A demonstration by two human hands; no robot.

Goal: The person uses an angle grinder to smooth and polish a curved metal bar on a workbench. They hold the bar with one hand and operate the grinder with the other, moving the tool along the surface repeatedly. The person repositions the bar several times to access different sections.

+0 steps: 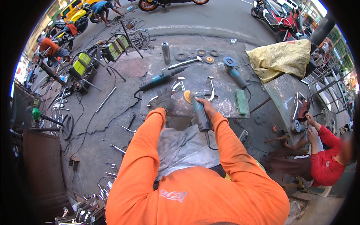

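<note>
My right hand (207, 108) is wrapped round the body of a blue and dark grey angle grinder (201, 114), whose disc (187, 96) shows yellow-orange. My left hand (165, 100), in a dark grey glove, lies over the metal worktop (183, 108) with its fingers stretched out. A curved shiny metal piece (152, 101) shows beside the glove; whether the palm presses on it is hidden. Just beyond the glove lies a bent metal piece (179, 86). On the far side of the grinder rests a hooked chrome bar (212, 89).
Two more grinders, a long one (161, 79) and a blue-disc one (235, 72), lie on the worktop. Near them are a spray can (165, 52), several discs (181, 56) and a green block (241, 101). A person in red (328, 161) works at right. Green welding machines (116, 48) stand at left.
</note>
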